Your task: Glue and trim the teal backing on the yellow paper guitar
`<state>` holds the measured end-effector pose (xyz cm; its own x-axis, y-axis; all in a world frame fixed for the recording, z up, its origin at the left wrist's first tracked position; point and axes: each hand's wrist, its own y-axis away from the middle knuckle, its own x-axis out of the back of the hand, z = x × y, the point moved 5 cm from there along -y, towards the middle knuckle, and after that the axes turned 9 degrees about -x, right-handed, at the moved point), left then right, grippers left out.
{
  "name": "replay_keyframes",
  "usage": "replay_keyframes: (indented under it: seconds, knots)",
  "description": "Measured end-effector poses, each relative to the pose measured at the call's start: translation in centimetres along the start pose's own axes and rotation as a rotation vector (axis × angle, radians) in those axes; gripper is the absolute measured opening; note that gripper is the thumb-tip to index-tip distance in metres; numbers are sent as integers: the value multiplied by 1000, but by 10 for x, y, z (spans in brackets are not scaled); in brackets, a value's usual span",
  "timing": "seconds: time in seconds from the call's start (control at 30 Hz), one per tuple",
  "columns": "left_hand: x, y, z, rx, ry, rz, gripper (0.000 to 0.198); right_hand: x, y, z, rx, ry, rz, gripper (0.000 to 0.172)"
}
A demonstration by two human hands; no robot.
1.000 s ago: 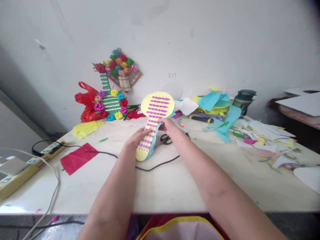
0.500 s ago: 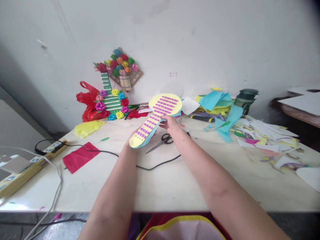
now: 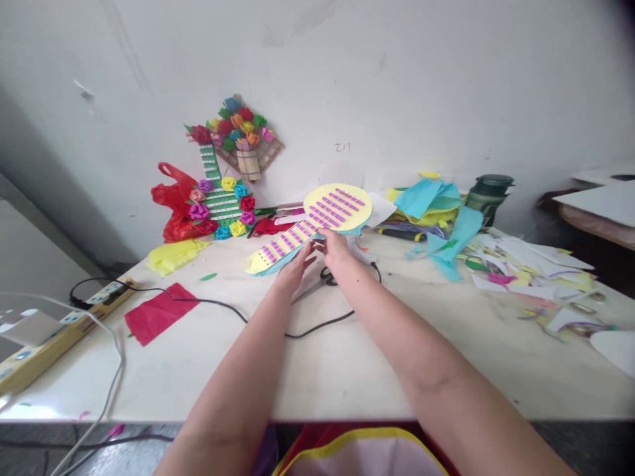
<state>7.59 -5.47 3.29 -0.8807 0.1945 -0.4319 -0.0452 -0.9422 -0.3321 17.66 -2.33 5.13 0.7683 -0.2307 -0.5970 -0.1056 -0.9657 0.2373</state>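
A guitar-shaped paper cutout (image 3: 290, 241), yellow with rows of purple woven strips and blue paper along its underside, is tilted above the table. My right hand (image 3: 333, 247) grips its lower edge where the neck meets the round body, thumb on the front. Close beside it, my left hand (image 3: 296, 270) is at the blue edge under the neck, its fingers closed in at that edge and partly hidden. Black-handled scissors (image 3: 325, 277) lie on the table behind and below my hands, partly covered by them.
A black cable (image 3: 317, 330) crosses the table from a power strip (image 3: 64, 324). Red paper (image 3: 161, 313) and yellow crepe paper (image 3: 176, 256) lie left. A green flower-trimmed guitar craft (image 3: 222, 203) stands behind. Right are blue paper (image 3: 459, 241), a bottle (image 3: 489, 198) and paper scraps (image 3: 526, 264).
My left hand has moved right along the neck from its lower end, close to my right hand. The cutout has shifted and turned slightly, its round end going right and its neck lying flatter.
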Motion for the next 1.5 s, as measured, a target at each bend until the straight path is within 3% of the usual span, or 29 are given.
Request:
replay_keyframes:
  seconds: [0.13,0.23,0.33,0.53,0.6,0.7,0.83,0.9,1.03,1.17,1.27,1.4,1.5]
  knots:
    - [8,-5,-4,-35,90,205,38,2,3,4,12,83,100,15]
    - [7,-6,-3,-33,156,245,34,2,4,7,-9,107,127,16]
    - [4,-5,-2,-4,200,288,24,1,3,11,-22,82,110,16]
    - [13,-4,1,73,165,511,12,-6,7,22,-97,111,68,15]
    - [18,-5,4,82,202,541,11,-10,10,22,-119,164,3,18]
    - [27,-6,9,57,284,561,14,-17,15,19,-149,331,-210,21]
    - [42,-7,13,48,342,608,15,-13,16,7,-136,760,-449,12]
    - [48,-7,12,47,344,628,13,-3,8,-7,-57,1038,-382,14]
    - [55,-7,9,48,344,687,6,23,-12,-52,180,1543,25,24]
    - [58,-7,6,62,351,734,3,47,-21,-84,273,1766,293,31]
    - [58,-6,5,76,340,737,4,62,-22,-87,190,1952,333,27]
    - [58,-7,5,78,315,724,5,68,-21,-73,34,2094,219,38]
    - [59,-7,5,88,304,716,6,67,-22,-68,33,2136,210,43]
